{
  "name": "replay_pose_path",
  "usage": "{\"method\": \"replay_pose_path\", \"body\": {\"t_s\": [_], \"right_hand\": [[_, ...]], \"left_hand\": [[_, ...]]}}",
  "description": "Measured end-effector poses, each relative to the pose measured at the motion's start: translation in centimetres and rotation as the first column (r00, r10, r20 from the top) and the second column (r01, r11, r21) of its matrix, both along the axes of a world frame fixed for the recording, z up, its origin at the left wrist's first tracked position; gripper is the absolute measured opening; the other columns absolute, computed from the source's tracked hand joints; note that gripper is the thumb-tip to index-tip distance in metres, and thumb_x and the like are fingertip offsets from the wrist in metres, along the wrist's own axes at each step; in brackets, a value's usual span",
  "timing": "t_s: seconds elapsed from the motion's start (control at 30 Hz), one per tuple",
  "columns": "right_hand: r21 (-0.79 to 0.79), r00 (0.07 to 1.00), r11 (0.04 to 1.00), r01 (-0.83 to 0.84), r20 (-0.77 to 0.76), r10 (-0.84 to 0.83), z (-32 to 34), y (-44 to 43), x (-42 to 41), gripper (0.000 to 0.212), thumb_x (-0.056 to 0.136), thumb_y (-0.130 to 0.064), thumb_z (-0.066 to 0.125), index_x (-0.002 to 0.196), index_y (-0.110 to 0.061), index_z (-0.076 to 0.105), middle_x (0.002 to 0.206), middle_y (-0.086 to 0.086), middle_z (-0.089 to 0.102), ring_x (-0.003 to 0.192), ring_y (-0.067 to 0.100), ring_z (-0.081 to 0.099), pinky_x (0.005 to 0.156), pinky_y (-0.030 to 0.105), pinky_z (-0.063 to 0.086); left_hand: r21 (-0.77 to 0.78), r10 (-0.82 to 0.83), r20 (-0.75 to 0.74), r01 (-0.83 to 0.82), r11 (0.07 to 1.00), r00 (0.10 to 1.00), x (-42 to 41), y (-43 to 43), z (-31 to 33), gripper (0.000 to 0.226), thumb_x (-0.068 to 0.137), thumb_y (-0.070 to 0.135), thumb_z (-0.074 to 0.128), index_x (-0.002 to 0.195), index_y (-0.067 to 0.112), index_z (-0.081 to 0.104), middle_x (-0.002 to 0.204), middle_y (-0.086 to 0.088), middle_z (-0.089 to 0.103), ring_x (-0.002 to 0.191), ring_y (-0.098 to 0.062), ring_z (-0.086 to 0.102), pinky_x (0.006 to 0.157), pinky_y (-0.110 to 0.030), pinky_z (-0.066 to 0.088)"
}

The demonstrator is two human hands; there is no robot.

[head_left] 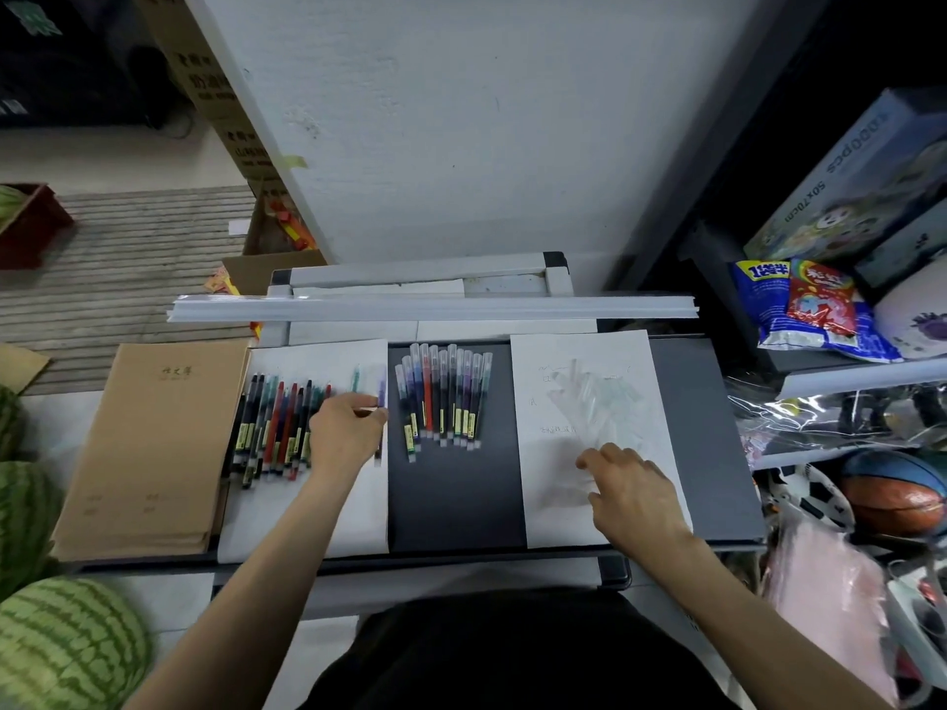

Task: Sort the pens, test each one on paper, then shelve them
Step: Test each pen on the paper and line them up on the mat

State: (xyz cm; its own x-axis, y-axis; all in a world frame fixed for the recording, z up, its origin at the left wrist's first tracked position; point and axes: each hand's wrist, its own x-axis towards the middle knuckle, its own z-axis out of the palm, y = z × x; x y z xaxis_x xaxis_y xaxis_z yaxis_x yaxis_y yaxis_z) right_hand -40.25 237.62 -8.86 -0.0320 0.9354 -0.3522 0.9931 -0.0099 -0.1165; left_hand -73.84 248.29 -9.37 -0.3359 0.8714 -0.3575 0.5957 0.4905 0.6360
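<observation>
Head view: left hand (348,427) pinched purple pen (382,391) by loose pile (276,422); right hand (633,491), slack, empty, rested on test paper (556,509). Likely risk: nudged pile mixing into sorted row (446,397).

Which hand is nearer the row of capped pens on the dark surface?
Left. The left hand, pinching a purple pen, is just left of the row of pens; the right hand rests farther off on the right paper.

Left forearm (266,545) bare; left hand (346,433) at left-centre of the bench (717,453), palm down, fingers curled, thumb meeting forefinger, grip unclear. Right forearm (727,581) bare; right hand (633,491) right of bench centre, fingers loosely bent, holding nothing.
</observation>
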Motion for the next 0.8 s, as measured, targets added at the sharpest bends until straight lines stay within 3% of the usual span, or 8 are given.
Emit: {"method": "replay_pose_path", "body": {"t_s": [0.23, 0.4, 0.5, 0.53, 0.63, 0.8], "right_hand": [[0.092, 0.999, 0.995, 0.032, -0.015, -0.031, -1.3, 0.6, -0.2, 0.037, 0.079, 0.007, 0.066, 0.105, -0.019, 0.073, 0.1, -0.001, 0.067, 0.088, 0.024, 0.064, 0.069, 0.03, 0.047], [0.081, 0.994, 0.996, 0.048, -0.098, -0.04, -0.9, 1.1, -0.4, 0.027, 0.092, -0.001, 0.066, 0.116, -0.014, 0.071, 0.11, 0.003, 0.067, 0.088, 0.028, 0.067, 0.07, 0.034, 0.053], [0.03, 0.972, 0.996, 0.086, -0.221, -0.077, -0.7, 1.5, -0.7, 0.019, 0.101, -0.012, 0.062, 0.118, -0.014, 0.07, 0.116, 0.001, 0.064, 0.091, 0.028, 0.069, 0.074, 0.037, 0.057], [0.013, 0.954, 0.994, 0.112, -0.281, -0.103, -0.7, 1.7, -0.8, 0.018, 0.1, -0.012, 0.063, 0.117, -0.014, 0.07, 0.115, 0.0, 0.064, 0.092, 0.026, 0.069, 0.077, 0.035, 0.057], [-0.019, 0.874, 0.976, 0.218, -0.44, -0.204, -0.2, 2.2, -1.4, 0.017, 0.097, -0.008, 0.069, 0.113, -0.012, 0.073, 0.106, -0.002, 0.062, 0.087, 0.011, 0.065, 0.076, 0.01, 0.05], [-0.134, 0.682, 0.893, 0.43, -0.6, -0.418, 1.0, 2.6, -2.5, 0.018, 0.092, -0.011, 0.078, 0.11, -0.009, 0.078, 0.118, -0.005, 0.064, 0.084, 0.0, 0.066, 0.066, 0.006, 0.048]], "left_hand": [[-0.008, -0.009, -0.003, 0.009, 1.0, 1.0, 1.6, 0.9, -0.5, 0.029, 0.093, 0.02, 0.078, 0.118, 0.006, 0.074, 0.11, -0.011, 0.077, 0.069, -0.005, 0.057, 0.079, -0.026, 0.043], [0.0, -0.019, 0.01, 0.019, 1.0, 1.0, 2.3, 0.9, -0.8, 0.031, 0.09, 0.02, 0.082, 0.117, 0.005, 0.073, 0.113, -0.012, 0.076, 0.081, -0.016, 0.064, 0.081, -0.028, 0.048], [0.01, -0.036, -0.003, 0.036, 0.999, 0.999, 2.2, 0.7, -1.0, 0.035, 0.09, 0.021, 0.082, 0.119, 0.003, 0.074, 0.118, -0.013, 0.075, 0.104, -0.026, 0.069, 0.092, -0.029, 0.048], [0.011, -0.039, -0.011, 0.04, 0.999, 0.999, 2.0, 0.7, -1.1, 0.035, 0.091, 0.022, 0.081, 0.12, 0.003, 0.074, 0.12, -0.013, 0.075, 0.11, -0.027, 0.068, 0.093, -0.028, 0.046], [-0.001, -0.041, -0.033, 0.041, 0.999, 0.999, 1.5, 0.8, -1.3, 0.034, 0.092, 0.025, 0.08, 0.119, 0.005, 0.076, 0.119, -0.011, 0.076, 0.112, -0.027, 0.068, 0.098, -0.03, 0.047], [0.009, -0.09, -0.066, 0.091, 0.996, 0.994, 0.8, 0.7, -1.0, 0.032, 0.093, 0.022, 0.077, 0.121, 0.008, 0.075, 0.116, -0.009, 0.076, 0.1, -0.022, 0.069, 0.094, -0.028, 0.048]]}}
